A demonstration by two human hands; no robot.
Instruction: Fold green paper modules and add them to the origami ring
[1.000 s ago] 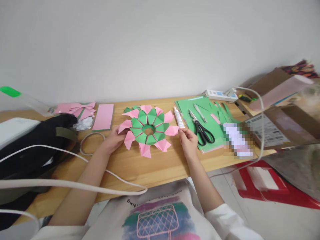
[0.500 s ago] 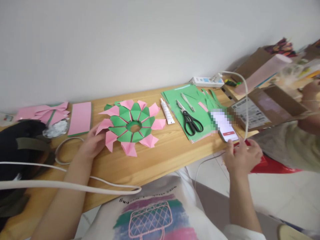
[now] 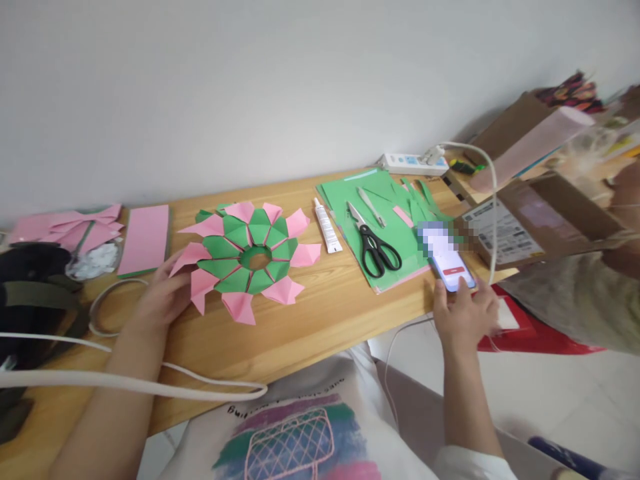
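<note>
A ring-shaped folded paper flower (image 3: 234, 236), green inside with pink pointed tips, sits over the wooden table at left of centre. My left hand (image 3: 167, 290) grips its left edge, its fingertips partly hidden beneath the pink petals. At the right, my right hand (image 3: 465, 310) rests palm down at the near end of a lit phone (image 3: 453, 263), fingers apart and touching its lower edge. Between the two hands lie black-handled scissors (image 3: 375, 250) on green paper sheets (image 3: 345, 193), and a white glue tube (image 3: 327, 227) just left of them.
A pink paper stack (image 3: 145, 239) and a pink folded piece (image 3: 90, 223) lie left of the flower. White cables (image 3: 215, 390) cross the front edge. A power strip (image 3: 413, 163) and cardboard box (image 3: 535, 217) stand at the right, near another person's arm (image 3: 625, 213).
My right hand has moved slightly left and now lies on the phone's near end. The view has shifted a little; my left hand still holds the flower.
</note>
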